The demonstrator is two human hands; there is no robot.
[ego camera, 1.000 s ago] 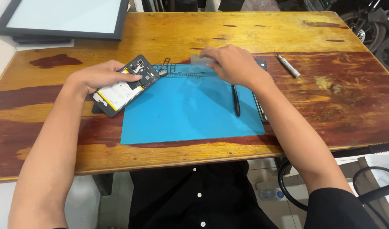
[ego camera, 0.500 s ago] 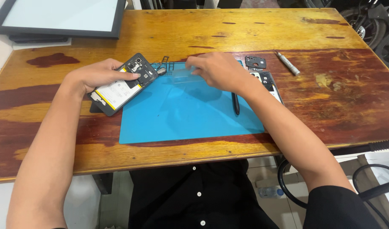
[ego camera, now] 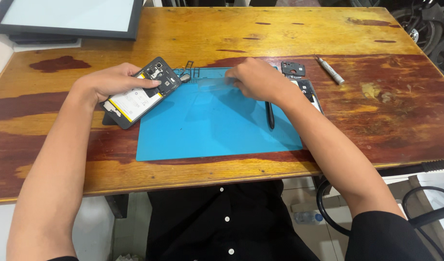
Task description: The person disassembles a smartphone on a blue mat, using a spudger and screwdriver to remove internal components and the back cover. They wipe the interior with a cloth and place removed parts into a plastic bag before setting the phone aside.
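Note:
My left hand [ego camera: 111,81] rests on an opened black phone [ego camera: 140,94] with its battery and circuit board showing, pressing it down at the left edge of the blue work mat [ego camera: 217,130]. My right hand [ego camera: 258,79] hovers over the mat's far edge and pinches a thin clear plastic piece [ego camera: 216,83] that sticks out to the left. A small metal tray part [ego camera: 188,73] lies by the phone's top end.
A black pen-like tool [ego camera: 269,115] lies on the mat right of centre. A black phone back cover [ego camera: 309,92], a small black bracket [ego camera: 293,68] and a silver pen tool [ego camera: 330,70] lie to the right. A framed panel [ego camera: 67,17] sits far left on the wooden table [ego camera: 231,34].
My right hand has moved left along the mat's far edge with the clear piece, uncovering the bracket and back cover. My left hand and the phone stayed put.

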